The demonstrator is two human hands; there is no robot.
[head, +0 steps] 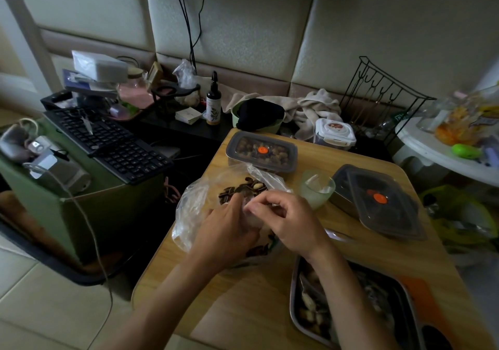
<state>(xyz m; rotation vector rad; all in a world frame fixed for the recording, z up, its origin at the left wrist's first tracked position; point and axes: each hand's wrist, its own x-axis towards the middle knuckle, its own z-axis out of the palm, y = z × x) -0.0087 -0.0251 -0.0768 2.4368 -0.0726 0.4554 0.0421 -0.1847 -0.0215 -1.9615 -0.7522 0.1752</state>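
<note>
Clear plastic bag [189, 209] of striped seeds [237, 190]: on wooden table [243, 282], seeds lying just far of both hands.
Right hand [293, 223]: fingers curled, pinching bag film.
Left hand [229, 228]: nearer the seeds, resting on the bag; grip cannot be told.

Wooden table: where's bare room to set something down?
Near-left corner of the table, between the plastic bag and the metal tray. Narrower strip between tray and right lidded container. Far half is crowded: bag, green cup, far lidded container.
</note>
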